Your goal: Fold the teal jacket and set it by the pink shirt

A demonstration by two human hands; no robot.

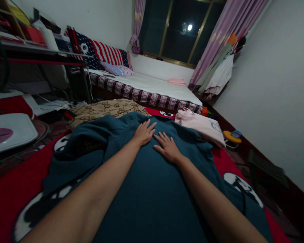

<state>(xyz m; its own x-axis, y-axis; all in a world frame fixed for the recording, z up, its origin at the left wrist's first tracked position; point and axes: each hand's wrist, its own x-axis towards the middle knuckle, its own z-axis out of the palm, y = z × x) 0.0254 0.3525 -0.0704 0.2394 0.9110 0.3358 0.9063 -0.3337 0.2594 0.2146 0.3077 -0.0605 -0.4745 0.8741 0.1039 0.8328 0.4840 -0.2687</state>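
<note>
A dark teal long-sleeved garment [152, 189] lies spread out in front of me, its collar end away from me and its sleeves out to both sides. My left hand [144, 132] rests flat on its upper part, fingers spread. Beside it, my right hand [168, 147] also lies palm down on the cloth with the fingers apart. Neither hand grips anything. Under the garment is a red blanket [5, 199] with panda pictures. Just past the right shoulder of the garment sits a folded pink garment [202, 125].
A brown patterned cloth [108, 109] lies beyond the left sleeve. Farther back stands a bed [147, 86] below a window. On the left are a cluttered desk [48, 50] and a white chair seat [10, 131]. A yellow stool [231, 136] and a dark folding stool [267, 168] stand at right.
</note>
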